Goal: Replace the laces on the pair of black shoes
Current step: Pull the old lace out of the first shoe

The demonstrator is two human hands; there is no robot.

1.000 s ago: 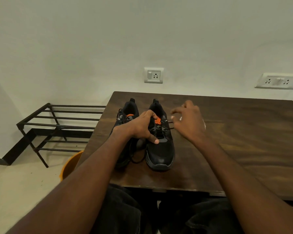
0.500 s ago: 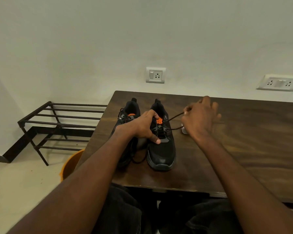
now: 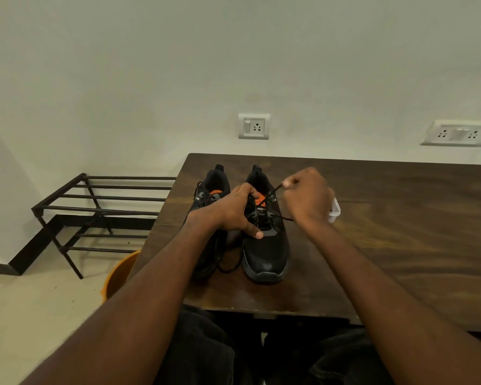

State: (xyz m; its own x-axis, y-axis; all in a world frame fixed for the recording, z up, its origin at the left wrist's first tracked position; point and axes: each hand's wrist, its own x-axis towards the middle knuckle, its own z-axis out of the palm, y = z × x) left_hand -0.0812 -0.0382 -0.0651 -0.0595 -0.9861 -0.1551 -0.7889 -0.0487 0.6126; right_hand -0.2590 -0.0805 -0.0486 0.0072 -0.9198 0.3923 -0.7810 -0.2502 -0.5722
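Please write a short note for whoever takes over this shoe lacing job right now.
Left hand grips the tongue area of the right shoe, steadying it. Right hand pinches the black lace, drawn taut up and out of the eyelets. The left shoe stands beside it on the table, its lace loose. Done: the right shoe's lace is partly out. Left: finish unlacing, fit new laces on both shoes.

The left hand [image 3: 229, 211] covered the tongue and upper eyelets of the right shoe [image 3: 265, 245]; its forearm hid the toe of the left shoe [image 3: 210, 190]. The right hand [image 3: 308, 198] masked most of a small clear container [image 3: 334, 211], contents indiscernible. The counter [image 3: 400, 232] ran off the right edge. An orange tub [image 3: 117, 276] lay partly behind the counter and arm. The lace [image 3: 272, 194] path through the eyelets was too fine to resolve.
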